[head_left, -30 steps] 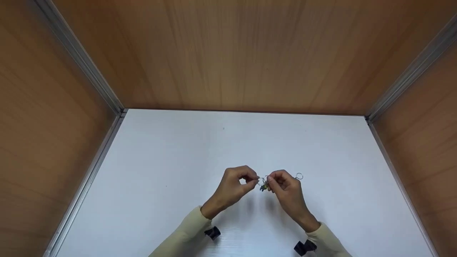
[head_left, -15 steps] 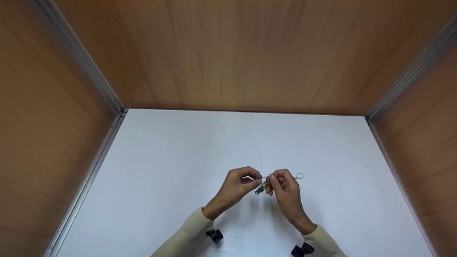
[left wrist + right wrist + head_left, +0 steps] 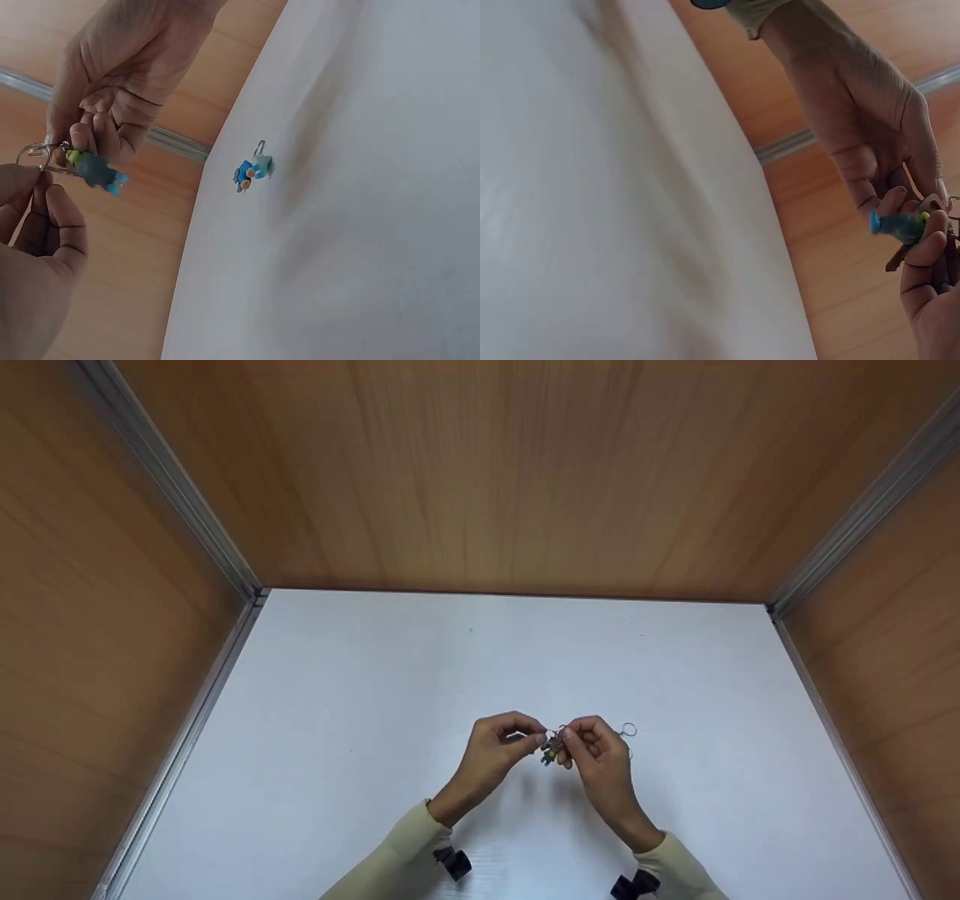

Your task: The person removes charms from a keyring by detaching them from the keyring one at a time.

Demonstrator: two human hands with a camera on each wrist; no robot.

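2 hands meet above the white table (image 3: 375, 720), near its front edge. The left hand (image 3: 491, 754) and right hand (image 3: 600, 757) both pinch 1 small blue figure keychain (image 3: 96, 171) and its metal ring (image 3: 34, 154), held clear of the table. A 2nd blue charm (image 3: 253, 169) lies on the table beside the right hand. Risk, as judged: the thin ring may slip from the fingertips and drop the figure. No writing legible.
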